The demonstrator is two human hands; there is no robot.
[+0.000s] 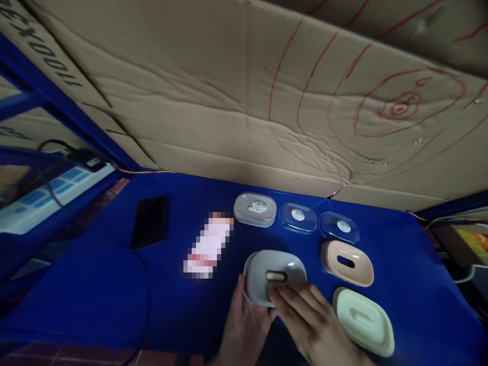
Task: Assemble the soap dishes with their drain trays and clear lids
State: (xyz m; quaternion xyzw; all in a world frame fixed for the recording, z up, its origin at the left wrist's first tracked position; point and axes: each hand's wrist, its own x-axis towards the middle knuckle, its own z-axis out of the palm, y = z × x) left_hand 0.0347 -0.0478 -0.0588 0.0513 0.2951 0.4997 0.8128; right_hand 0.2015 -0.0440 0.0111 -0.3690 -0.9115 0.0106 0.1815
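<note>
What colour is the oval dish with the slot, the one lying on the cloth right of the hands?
The slotted dish is pale peach-pink, seen in the head view.

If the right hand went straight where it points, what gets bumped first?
The right hand would bump the grey dish first; its fingertips seem to rest on it, though depth is hard to judge.
</note>
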